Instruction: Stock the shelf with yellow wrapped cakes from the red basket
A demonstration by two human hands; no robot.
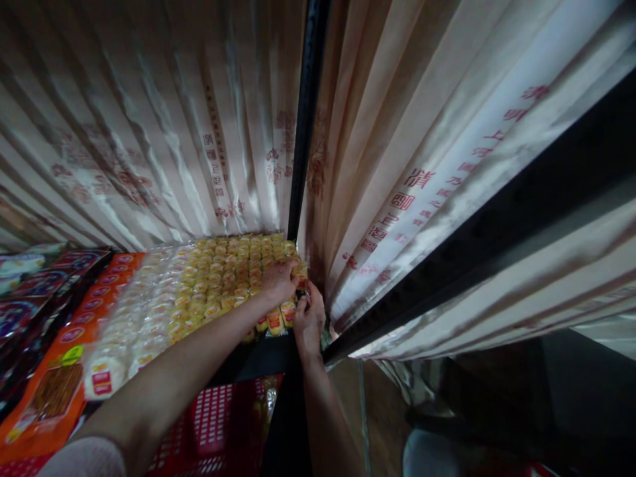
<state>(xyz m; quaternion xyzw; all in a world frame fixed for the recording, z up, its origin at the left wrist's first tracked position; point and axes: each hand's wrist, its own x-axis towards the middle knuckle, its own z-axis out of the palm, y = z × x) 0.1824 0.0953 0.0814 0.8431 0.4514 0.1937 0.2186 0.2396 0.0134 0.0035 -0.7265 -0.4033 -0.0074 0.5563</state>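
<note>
My left hand (281,283) reaches across rows of small yellow wrapped snack packs (213,265). Its fingers are closed around a yellow pack (300,268) at the right end of the rows. Just below and to the right, my right hand (309,321) is held with bent fingers pinched together close to that same pack. Whatever lies between its fingertips is too small and dark to name. A few yellow packs with red labels (275,321) stand at the front edge, between the two hands.
White wrapped packs (149,285), an orange bag (82,351) and dark bags (47,291) line the shelf leftward. A red perforated basket (213,414) sits below. A black upright post (304,126) and a pale printed curtain (377,165) border the right corner; a black bar (477,218) slants across.
</note>
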